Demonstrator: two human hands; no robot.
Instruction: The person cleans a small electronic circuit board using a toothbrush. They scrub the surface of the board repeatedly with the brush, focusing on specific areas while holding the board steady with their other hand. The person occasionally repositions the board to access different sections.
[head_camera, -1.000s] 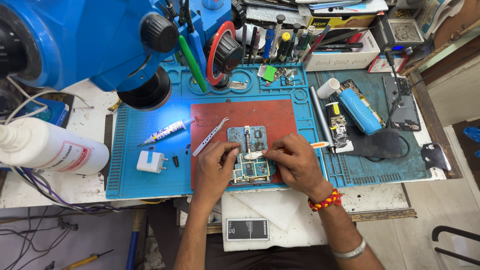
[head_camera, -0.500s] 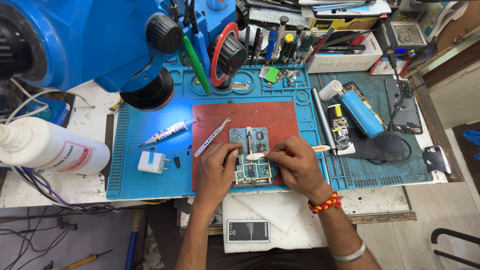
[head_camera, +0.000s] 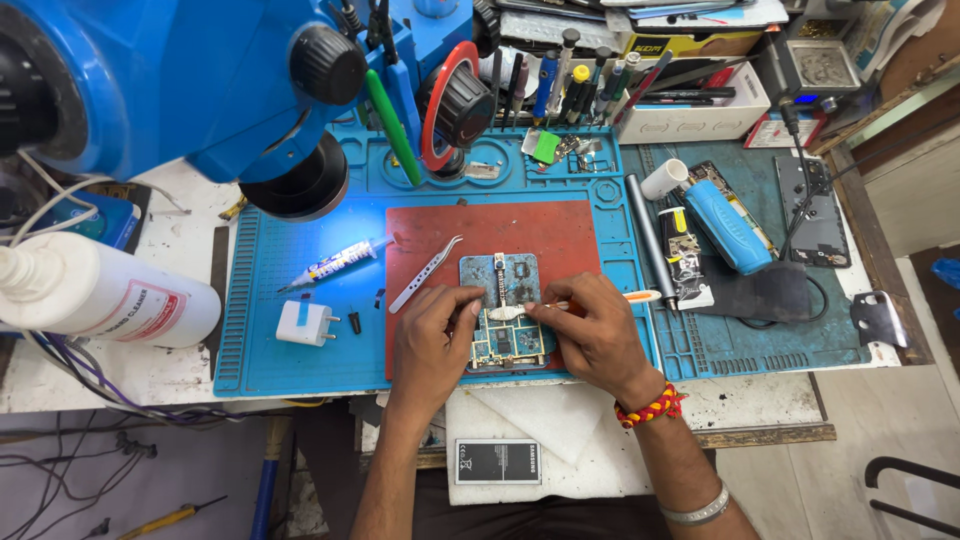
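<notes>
We see a small green-and-silver phone circuit board (head_camera: 505, 340) lying flat in a grey metal holder (head_camera: 500, 278), near the middle of the square red silicone pad (head_camera: 520, 235) on the blue work mat (head_camera: 300, 370) that covers the counter. Our left hand (head_camera: 430, 345) rests on the board's left edge, fingers curled and pressing down on it rather than closed around anything. Our right hand (head_camera: 595, 335) is pinched shut on a thin orange-handled tool (head_camera: 628, 297), its white tip touching the board at the top. We judge the board light, stiff and thin, easily cracked or scratched, with fragile parts on its face; it is best held by its bare edges. Left of the pad's holder lie silver tweezers (head_camera: 425, 273), and further left a white syringe tube (head_camera: 335, 262) and a white plug adapter (head_camera: 303, 323).
</notes>
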